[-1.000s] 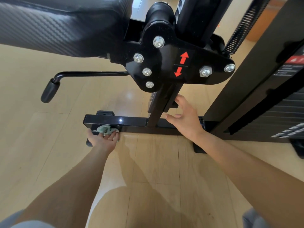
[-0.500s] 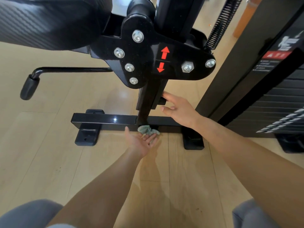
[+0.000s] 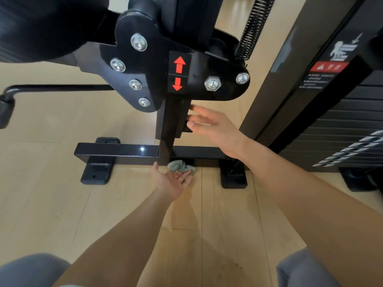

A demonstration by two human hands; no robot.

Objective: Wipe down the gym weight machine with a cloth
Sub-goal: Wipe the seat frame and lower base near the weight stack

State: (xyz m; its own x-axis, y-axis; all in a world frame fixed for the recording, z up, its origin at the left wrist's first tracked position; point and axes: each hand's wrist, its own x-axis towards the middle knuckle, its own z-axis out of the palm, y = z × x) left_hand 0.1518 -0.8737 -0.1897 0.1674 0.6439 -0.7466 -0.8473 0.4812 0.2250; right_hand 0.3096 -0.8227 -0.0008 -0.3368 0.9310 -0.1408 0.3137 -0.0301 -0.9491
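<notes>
Head view: a crumpled pale-green cloth [image 3: 180,165] sits bunched against the black base bar [image 3: 116,152], at six o'clock from the upright post [image 3: 174,125]. The palm-up left hand [image 3: 172,182] presses it with nearly straight fingers [image 3: 186,176]. The right hand [image 3: 215,129], spread open, touches the post.

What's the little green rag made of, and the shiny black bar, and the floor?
Rag: soft fabric, probably; it bunches in wrinkles. Bar: likely painted metal, glossy; it mirrors a light spot. Floor: looks like pale wood planks, with seams, maybe laminate.
</notes>
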